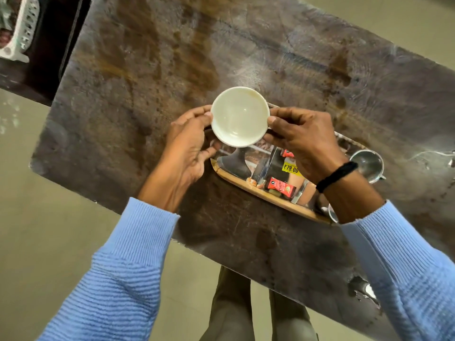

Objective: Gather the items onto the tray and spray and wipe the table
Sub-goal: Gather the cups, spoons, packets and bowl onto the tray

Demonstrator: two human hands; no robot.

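Blue sleeves (138, 244) low in frame, both hands, left hand (183, 156) and right hand (302, 141), pinching white bowl (240, 116) by opposite rims at centre, above mirrored tray (246, 179), presumably for level setting-down.

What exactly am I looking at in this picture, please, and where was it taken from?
There is no machine: a camera worn on a person's head looks down at their two bare hands. The left hand and right hand hold a small round white bowl by its rim, above a shiny rectangular metal tray with a wooden edge. The tray sits on a stained brown stone table and carries red sachets. A steel cup stands at its right end.
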